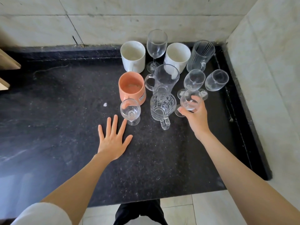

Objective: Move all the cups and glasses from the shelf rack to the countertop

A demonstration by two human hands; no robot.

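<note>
Several cups and glasses stand grouped on the black countertop point(65, 111) near its back right corner. My right hand point(194, 114) is closed around the bowl of a small stemmed glass point(188, 101), whose foot is at the counter surface. My left hand point(113, 138) hovers flat with fingers spread, its fingertips just left of another small stemmed glass point(130, 111). Behind that stands an orange mug point(131, 87). A patterned glass mug point(162, 106) sits between my hands. Two white mugs point(133, 56) point(177, 56) and a tall wine glass point(156, 46) stand at the back.
A tall glass mug point(164, 78), a ribbed glass mug point(201, 54) and two more stemmed glasses point(194, 80) point(216, 80) fill the right side. Tiled walls point(267, 62) close the back and right. Wooden edges point(8, 62) jut in at far left. A white scrap point(105, 104) lies on the counter.
</note>
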